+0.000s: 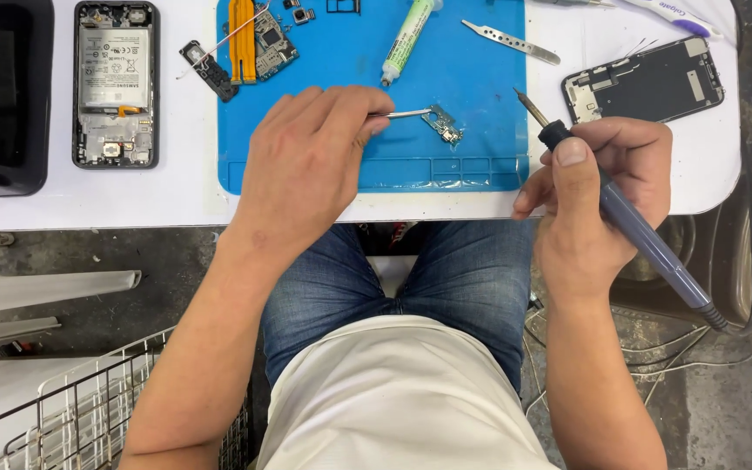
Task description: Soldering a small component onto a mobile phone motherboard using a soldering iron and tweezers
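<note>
Small circuit board (442,124) lies near the blue mat's (480,78) middle, pinned by tweezers (402,113) pinched shut in the left hand (306,165). Right hand (598,187) is closed around the soldering iron (628,218), tip raised just right; steady pressure keeps the board still.

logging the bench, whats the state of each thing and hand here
left hand: gripping tweezers
tweezers: closed on the small board
small board: lying on the blue mat, pinned by the tweezer tips
right hand: holding the soldering iron
soldering iron: raised, tip clear of the board
left phone: back off, battery exposed
right phone: opened, insides showing
paste syringe: lying on the mat
</note>
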